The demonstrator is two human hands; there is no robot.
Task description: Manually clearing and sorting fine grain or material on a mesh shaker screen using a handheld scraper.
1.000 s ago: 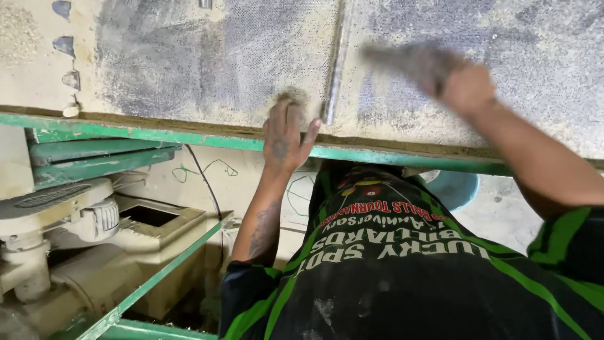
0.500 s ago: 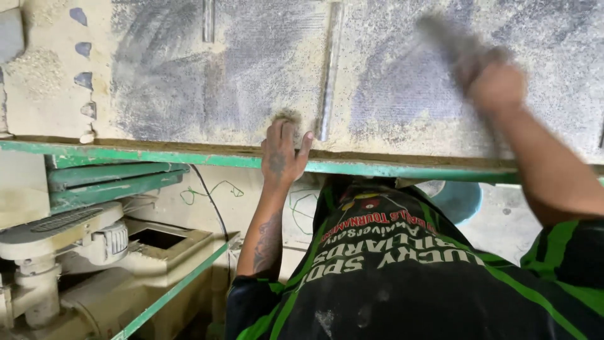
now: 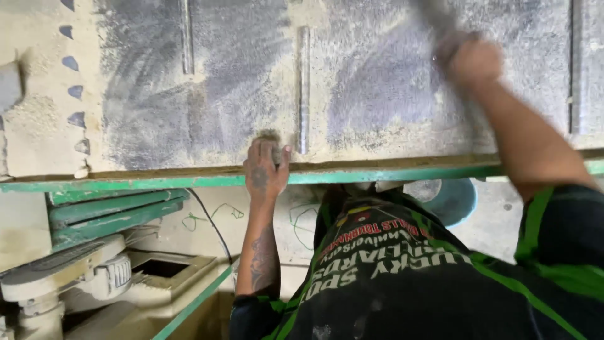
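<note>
Dusty table (image 3: 390, 94), hands (image 3: 267, 167) near edge.

The surface (image 3: 377, 94) is grey with pale beige dust, its near edge (image 3: 157, 184) is green, and the shirt (image 3: 409, 296) is black with green stripes.

The left hand (image 3: 265, 169) lay flat, fingers pointing forward, forearm extended straight. The right hand (image 3: 473, 62) was raised further ahead, arm outstretched, its grip blurred and unclear.
</note>
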